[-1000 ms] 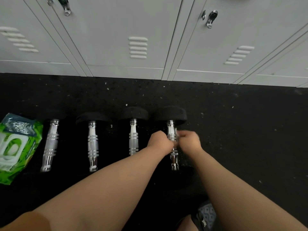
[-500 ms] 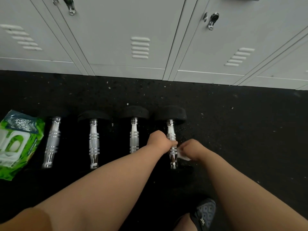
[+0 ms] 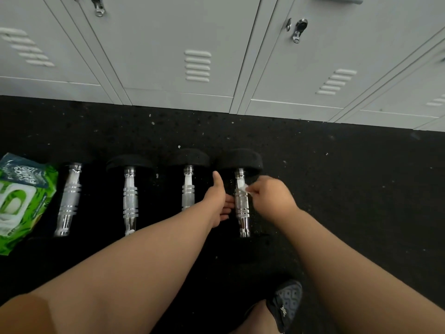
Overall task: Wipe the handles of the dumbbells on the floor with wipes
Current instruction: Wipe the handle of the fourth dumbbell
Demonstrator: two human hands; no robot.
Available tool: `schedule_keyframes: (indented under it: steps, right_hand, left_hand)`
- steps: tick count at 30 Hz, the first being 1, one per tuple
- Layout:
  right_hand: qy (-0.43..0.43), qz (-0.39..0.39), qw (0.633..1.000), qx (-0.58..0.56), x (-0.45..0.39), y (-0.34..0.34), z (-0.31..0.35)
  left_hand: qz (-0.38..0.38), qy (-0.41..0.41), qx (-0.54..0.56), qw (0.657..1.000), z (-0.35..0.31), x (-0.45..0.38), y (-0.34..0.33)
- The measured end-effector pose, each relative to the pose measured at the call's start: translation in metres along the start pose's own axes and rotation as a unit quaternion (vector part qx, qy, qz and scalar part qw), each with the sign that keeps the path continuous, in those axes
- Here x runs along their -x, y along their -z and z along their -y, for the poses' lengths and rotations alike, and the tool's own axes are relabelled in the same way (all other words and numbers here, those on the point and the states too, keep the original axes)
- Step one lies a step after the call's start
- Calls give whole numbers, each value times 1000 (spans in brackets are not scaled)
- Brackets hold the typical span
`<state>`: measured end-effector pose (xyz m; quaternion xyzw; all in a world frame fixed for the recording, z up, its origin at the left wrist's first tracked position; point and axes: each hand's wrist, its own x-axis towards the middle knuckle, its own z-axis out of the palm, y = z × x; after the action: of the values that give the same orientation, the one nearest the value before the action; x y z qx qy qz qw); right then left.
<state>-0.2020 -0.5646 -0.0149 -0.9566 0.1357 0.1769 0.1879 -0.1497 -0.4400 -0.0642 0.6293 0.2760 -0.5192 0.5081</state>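
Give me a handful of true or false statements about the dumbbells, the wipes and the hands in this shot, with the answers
1. Four dumbbells lie on the black floor. True.
2. The right hand pinches a white wipe against the rightmost dumbbell handle. True.
3. The left hand grips that handle. False: its fingers are straight, beside the handle.
4. The green wipes pack lies right of the dumbbells. False: it lies at their left end.
5. Grey lockers stand behind the dumbbells. True.
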Motion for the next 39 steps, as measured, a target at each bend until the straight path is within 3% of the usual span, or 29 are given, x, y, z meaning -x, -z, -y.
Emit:
schedule_keyframes:
  steps: [4, 10, 14, 18, 22, 26, 27, 33, 35, 37, 39]
  right_hand:
    - [63, 45, 992, 101, 12, -15, 7]
    - [130, 164, 974, 89, 22, -3, -6]
    - [117, 31, 991, 66, 2, 1, -3]
    - [128, 73, 984, 100, 13, -13, -3]
    - [58, 122, 991, 9, 20, -9, -11]
    - [-74, -44, 992, -91, 1, -5, -9]
    - [-89, -53, 988, -114, 0, -6, -5]
    - [-97, 51, 989, -99, 20, -20, 0]
    - [-143, 40, 983, -109, 13, -13, -5]
    - [-223, -31, 954, -199, 0, -13, -11]
    - [-297, -32, 880, -369, -13, -20, -7]
  left_hand:
    - [-4, -7, 17, 1000, 4, -3, -2]
    - [-13, -31, 13, 999, 7, -2, -6]
    - [-19, -31, 12, 999, 10, -2, -5]
    - [-22, -29, 15, 999, 7, 0, -5]
    - [-16, -34, -4, 999, 4, 0, -5]
    - [-27, -34, -15, 999, 1, 0, -2]
    - [-26, -38, -15, 999, 1, 0, -1]
    - [-32, -66, -13, 997, 4, 1, -6]
    - [-31, -65, -13, 997, 9, 1, -7]
    - [-30, -60, -11, 998, 11, 2, -9]
    - [-28, -61, -16, 998, 12, 3, -10]
